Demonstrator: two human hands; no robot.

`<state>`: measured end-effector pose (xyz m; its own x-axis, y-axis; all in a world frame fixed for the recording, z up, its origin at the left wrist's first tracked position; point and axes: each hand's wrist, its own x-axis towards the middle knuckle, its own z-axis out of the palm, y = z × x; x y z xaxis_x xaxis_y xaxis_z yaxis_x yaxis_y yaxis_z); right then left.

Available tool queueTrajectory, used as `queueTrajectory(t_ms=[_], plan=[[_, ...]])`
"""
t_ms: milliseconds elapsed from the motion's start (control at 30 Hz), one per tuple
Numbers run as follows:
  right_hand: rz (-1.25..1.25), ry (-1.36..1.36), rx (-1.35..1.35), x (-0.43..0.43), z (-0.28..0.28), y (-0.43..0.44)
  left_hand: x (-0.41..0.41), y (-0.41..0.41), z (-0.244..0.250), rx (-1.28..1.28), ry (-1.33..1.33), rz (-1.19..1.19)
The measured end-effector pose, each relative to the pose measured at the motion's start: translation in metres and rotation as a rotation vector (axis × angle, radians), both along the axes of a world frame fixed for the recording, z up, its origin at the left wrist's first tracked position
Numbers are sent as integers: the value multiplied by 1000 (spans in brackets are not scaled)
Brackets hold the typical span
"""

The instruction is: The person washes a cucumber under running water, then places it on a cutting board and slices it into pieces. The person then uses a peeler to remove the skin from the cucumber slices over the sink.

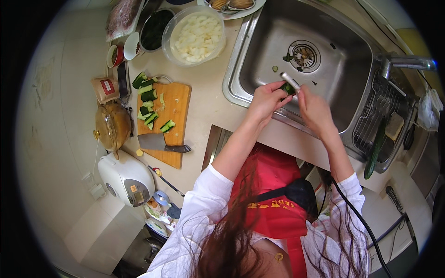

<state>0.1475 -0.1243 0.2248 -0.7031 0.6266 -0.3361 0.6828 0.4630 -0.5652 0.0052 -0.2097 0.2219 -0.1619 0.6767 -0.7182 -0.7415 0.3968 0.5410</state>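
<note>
Over the near edge of the stainless steel sink (pixel 278 38), my left hand (pixel 264 100) grips a dark green piece of cucumber (pixel 287 88). My right hand (pixel 315 109) holds a metal-handled tool, which looks like a peeler (pixel 289 80), against that piece. Its working end is partly hidden by my fingers. Dark peel scraps (pixel 288 57) and a small pale green slice (pixel 275 68) lie on the basin floor around the drain strainer (pixel 304 56). To the left, cut cucumber chunks (pixel 149 95) and a cleaver (pixel 161 143) rest on a wooden cutting board (pixel 179 114).
A tub of white cubes in liquid (pixel 198 38) stands behind the board, beside a dark-filled bowl (pixel 157 29). A lidded amber glass pot (pixel 113 127) and a rice cooker (pixel 127 179) line the left. At right are the faucet (pixel 410 62), a whole cucumber (pixel 375 151) and a sponge (pixel 394 125).
</note>
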Motion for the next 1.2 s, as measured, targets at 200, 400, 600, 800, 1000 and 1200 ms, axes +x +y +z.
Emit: queueTrajectory(t_ms=[200,400,600,800,1000,1200], plan=[[-281,45,105,42,-61,52,-11,10,-4,8,131,-55],[-602,416,-888,6,-20,18,1,24,-22,147,59,166],[-641,559,-851,-4,-20,26,10,25,-19,151,245,163],[-247,347,-765,3,1,61,-17,17,0,155,-33,-194],[-206,300,-253,2,-5,49,-12,15,-5,119,-52,-92],[44,139,-54,3,3,9,-4,13,-4,79,7,-32]])
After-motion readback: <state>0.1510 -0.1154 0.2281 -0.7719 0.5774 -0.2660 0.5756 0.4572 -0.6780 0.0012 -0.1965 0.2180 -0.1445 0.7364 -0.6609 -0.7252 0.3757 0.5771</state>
